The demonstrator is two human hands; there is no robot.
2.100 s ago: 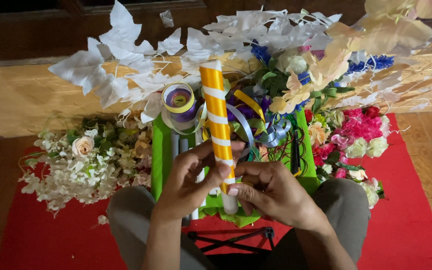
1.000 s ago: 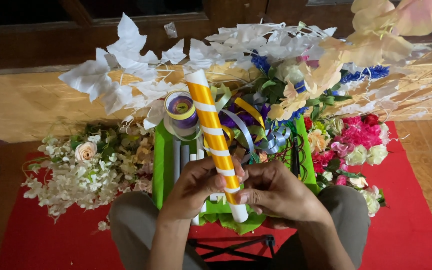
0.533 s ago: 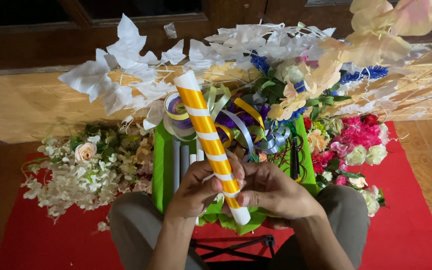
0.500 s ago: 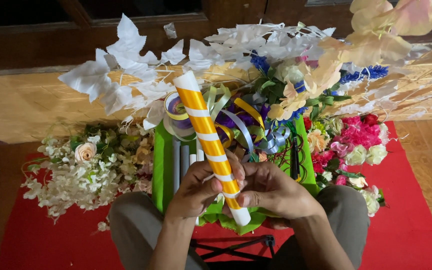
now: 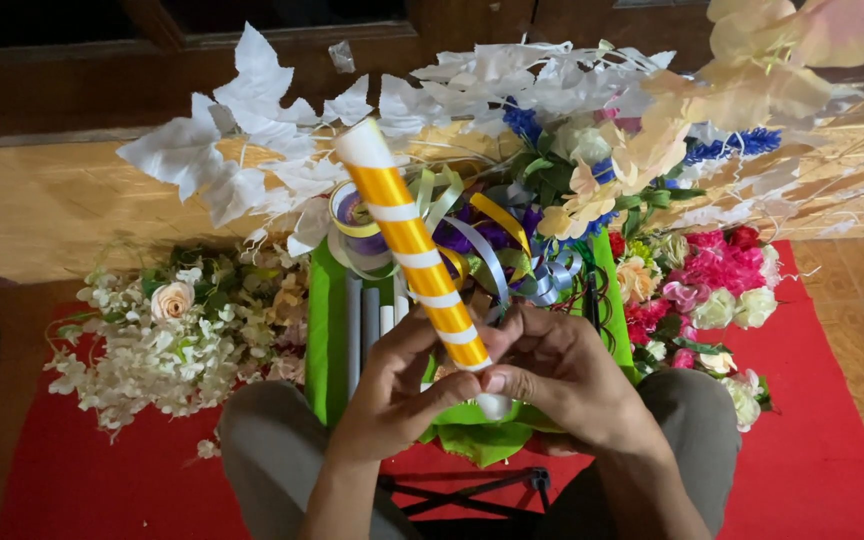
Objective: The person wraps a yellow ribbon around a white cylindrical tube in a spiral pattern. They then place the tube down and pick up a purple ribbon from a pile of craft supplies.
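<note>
From the head camera we look down on our two hands meeting over our lap, both closed on the lower end of a white tube wound with orange ribbon (image 5: 414,245), which slants up and away from us to the left. Our left hand (image 5: 392,395) curls under and around the tube from its left side, the thumb pressed across the lowest orange band. Our right hand (image 5: 562,375) closes in from the right, thumb and forefinger pinched tight at the same spot, just touching the left thumb; whether they nip a loose ribbon end there we cannot quite tell, as the fingers hide it. Just beyond the hands lies a green tray (image 5: 324,330) holding a few plain white tubes (image 5: 364,320) to the left of the wrapped one. Past the tube's far end sits a roll of ribbon (image 5: 357,215), and above our right hand a tangle of curled ribbons (image 5: 497,240) in yellow, silver and purple. Well to the left of our left hand lies a bunch of white artificial flowers (image 5: 177,335); to the right of our right hand are pink and cream flowers (image 5: 717,285). White fabric leaves (image 5: 242,130) spread across the far side. Under everything lies a red cloth (image 5: 82,475).
</note>
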